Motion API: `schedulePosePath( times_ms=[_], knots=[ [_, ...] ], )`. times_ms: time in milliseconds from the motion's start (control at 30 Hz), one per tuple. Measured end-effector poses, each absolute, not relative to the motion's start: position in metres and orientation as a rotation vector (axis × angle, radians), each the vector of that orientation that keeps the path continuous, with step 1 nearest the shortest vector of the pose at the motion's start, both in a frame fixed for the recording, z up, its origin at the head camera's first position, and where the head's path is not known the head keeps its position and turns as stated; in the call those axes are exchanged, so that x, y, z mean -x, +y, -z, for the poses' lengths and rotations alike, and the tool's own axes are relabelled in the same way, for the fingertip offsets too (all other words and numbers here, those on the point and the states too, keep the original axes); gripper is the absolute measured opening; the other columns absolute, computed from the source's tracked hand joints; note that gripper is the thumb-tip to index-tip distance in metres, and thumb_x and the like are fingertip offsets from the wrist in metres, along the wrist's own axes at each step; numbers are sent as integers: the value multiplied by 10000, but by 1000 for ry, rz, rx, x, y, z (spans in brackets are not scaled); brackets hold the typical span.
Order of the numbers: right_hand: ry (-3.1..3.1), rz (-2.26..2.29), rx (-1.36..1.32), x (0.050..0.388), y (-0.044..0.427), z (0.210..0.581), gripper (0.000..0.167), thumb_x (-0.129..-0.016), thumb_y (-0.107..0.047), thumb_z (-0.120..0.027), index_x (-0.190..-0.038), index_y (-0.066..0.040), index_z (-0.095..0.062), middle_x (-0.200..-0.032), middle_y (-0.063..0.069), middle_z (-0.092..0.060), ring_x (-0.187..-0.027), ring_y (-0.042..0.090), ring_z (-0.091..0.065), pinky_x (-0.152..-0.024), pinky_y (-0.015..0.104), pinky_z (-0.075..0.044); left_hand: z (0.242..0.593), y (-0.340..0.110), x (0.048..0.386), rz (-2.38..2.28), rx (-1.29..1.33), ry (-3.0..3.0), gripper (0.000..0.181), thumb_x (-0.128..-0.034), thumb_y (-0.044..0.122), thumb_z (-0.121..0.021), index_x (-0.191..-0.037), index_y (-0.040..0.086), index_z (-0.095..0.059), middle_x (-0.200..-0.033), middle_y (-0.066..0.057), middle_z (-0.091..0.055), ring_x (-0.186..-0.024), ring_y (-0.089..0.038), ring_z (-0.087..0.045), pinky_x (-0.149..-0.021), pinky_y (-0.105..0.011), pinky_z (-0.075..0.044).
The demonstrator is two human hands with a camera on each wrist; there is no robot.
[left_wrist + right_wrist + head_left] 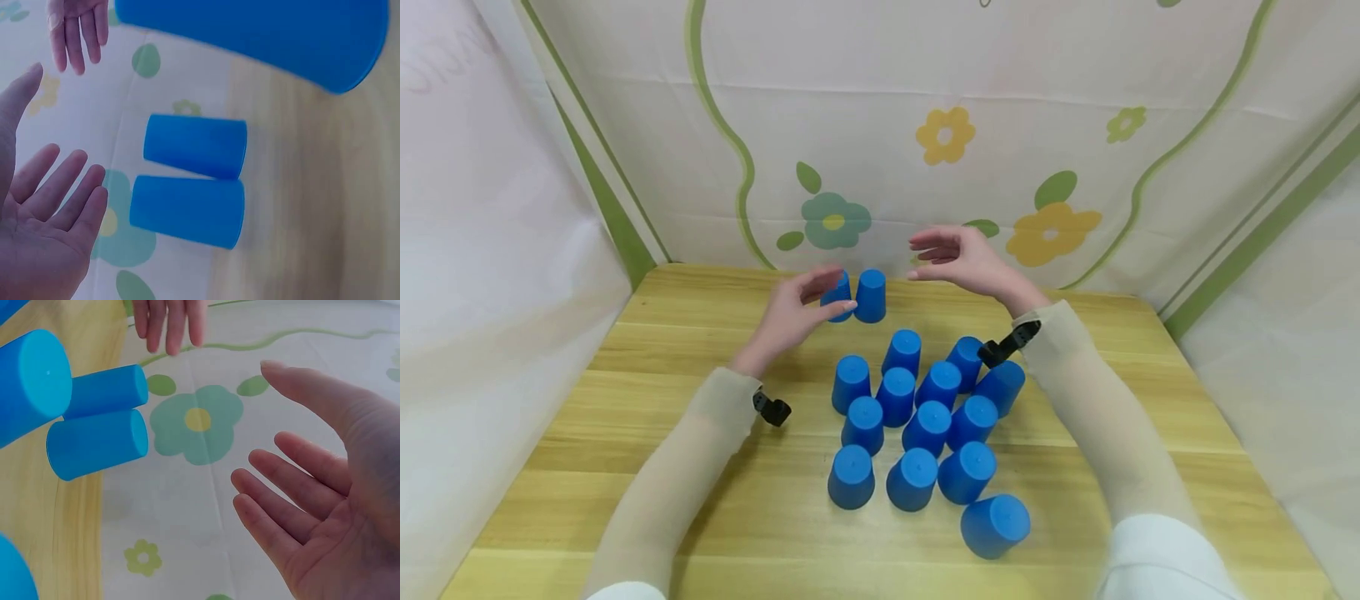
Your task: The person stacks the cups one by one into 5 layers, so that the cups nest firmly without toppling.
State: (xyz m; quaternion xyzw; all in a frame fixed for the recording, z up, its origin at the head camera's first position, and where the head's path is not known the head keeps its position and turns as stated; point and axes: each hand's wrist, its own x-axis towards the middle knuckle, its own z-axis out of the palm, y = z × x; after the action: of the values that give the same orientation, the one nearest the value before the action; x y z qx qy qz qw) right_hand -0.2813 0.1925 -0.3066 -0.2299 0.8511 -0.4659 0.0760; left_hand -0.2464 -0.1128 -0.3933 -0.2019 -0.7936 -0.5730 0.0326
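Cup [996, 527] nearest the front edge stands upside down, and beyond it the blue cups [927, 428] crowd the middle of the table [572, 467]. Up to the back edge we go: far pair [871, 296] side by side, left hand [786, 317] open just beside them, palm empty! Right hand [973, 262], open too, hovers to their right. Looks like a between-grips beat, reach or release, can't tell; any next grip calls for fingers curling round one cup without nudging its neighbour.
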Motion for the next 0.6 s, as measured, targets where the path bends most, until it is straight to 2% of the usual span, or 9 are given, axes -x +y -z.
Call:
schedulePosePath(
  times_ms=[133, 367, 600],
  knots=[
    [2556, 1396, 660, 271, 204, 304, 564, -889, -294, -825, -1386, -130, -616, -1360, 39, -619, -1252, 249, -584, -1021, 412, -497, 397, -111, 236, 1778, 658, -2470, 614, -918, 370, -783, -1440, 125, -569, -1401, -75, -601, -1278, -212, -560, -1097, -490, -417],
    [2567, 1398, 690, 255, 224, 306, 550, -901, -258, -814, -1389, -99, -616, -1359, 69, -620, -1232, 234, -593, -1050, 417, -472, 410, -112, 223, 1820, 673, -2495, 573, -929, 335, -778, -1430, 139, -581, -1381, -29, -615, -1278, -209, -562, -1095, -460, -424],
    [2606, 1392, 664, 237, 247, 319, 563, -899, -246, -817, -1394, -76, -609, -1362, 70, -622, -1248, 235, -584, -1067, 437, -453, 417, -106, 212, 1877, 692, -2505, 547, -937, 282, -773, -1430, 146, -577, -1386, -47, -610, -1287, -247, -553, -1094, -559, -399]
  ],
)
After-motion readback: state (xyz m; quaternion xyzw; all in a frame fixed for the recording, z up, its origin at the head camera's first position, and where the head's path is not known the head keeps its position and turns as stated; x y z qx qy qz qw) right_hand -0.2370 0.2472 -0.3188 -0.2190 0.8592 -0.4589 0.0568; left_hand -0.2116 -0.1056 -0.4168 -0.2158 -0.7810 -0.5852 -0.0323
